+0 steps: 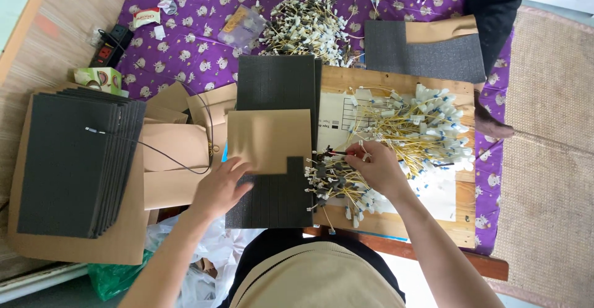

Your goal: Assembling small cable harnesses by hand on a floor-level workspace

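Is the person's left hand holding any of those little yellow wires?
No, the left hand lies flat on the dark foam sheet, while the right hand is the one picking at the yellow wires.

1 head view, looking straight down, close

A home floor turned into a piecework spot is shown: a purple patterned cloth (pixel 204 42) is spread over woven matting (pixel 550 159), a low wooden board (pixel 396 85) is used as a bench, and stacked dark foam sheets (pixel 68 165) and heaps of yellow-wired connectors (pixel 427 128) are laid about.
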